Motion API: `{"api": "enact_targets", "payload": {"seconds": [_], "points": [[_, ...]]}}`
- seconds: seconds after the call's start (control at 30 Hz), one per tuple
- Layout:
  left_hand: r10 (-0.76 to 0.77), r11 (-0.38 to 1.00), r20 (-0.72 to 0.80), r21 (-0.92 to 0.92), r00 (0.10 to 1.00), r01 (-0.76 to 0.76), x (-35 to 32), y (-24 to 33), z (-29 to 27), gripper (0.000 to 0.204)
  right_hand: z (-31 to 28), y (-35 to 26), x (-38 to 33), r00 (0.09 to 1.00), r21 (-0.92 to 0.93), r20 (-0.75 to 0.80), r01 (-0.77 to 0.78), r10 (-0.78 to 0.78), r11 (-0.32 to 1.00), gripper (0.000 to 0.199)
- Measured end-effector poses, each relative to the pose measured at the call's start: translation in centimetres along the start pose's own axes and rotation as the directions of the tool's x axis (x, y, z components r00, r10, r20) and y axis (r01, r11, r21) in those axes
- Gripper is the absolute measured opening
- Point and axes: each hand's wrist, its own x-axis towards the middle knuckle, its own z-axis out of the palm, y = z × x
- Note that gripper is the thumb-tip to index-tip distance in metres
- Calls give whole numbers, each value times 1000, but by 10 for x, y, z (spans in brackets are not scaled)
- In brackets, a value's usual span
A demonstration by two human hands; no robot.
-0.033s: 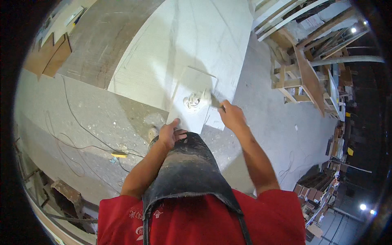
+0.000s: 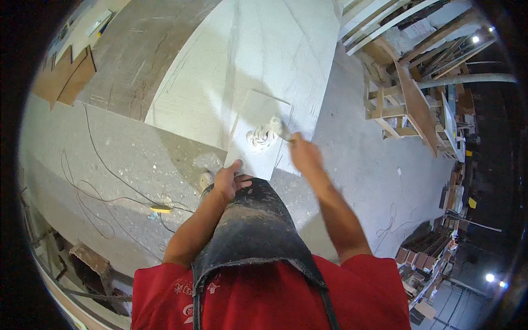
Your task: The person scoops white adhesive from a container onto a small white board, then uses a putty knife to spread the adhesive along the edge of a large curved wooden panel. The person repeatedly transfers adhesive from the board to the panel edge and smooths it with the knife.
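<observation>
A small white rectangular board (image 2: pixel 263 102) rests over a large pale panel, with a mound of white paste (image 2: pixel 258 137) on its middle. My left hand (image 2: pixel 228 182) grips the board's near left corner, the thumb along its edge and the fingers beside my dark apron. Wrapped round the handle of a putty knife (image 2: pixel 284 132), my right hand (image 2: pixel 306 155) is at the board's right side and slightly blurred. White paste coats the knife's blade, which is at the right edge of the mound.
The large pale panel (image 2: pixel 192 82) lies ahead, beside a brown sheet (image 2: pixel 143 49). Cables and a yellow object (image 2: pixel 160 209) lie on the grey floor to the left. Wooden frames (image 2: pixel 399 110) stand at the right.
My right hand and the putty knife have shifted slightly left, the blade closer to the paste and turned. My left hand and the board have stayed in place.
</observation>
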Motion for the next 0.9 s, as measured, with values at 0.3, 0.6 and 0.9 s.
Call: {"api": "enact_targets", "payload": {"seconds": [0.3, 0.6, 0.9], "points": [[-23, 1000, 34, 12, 999, 22, 7, -1, -4, 41, 17, -32, -23, 987, -67, -25, 157, -159, 985, 22], [27, 1000, 20, -1, 999, -27, 5, -2, -1, 39, 24, -37, -27, 993, -172, -4, 118, -121, 978, 23], [27, 1000, -2, 16, 1000, -27, 2, -2, -4, 40, 13, -46, -44, 977, -20, 61, 204, -203, 979, 23]]}}
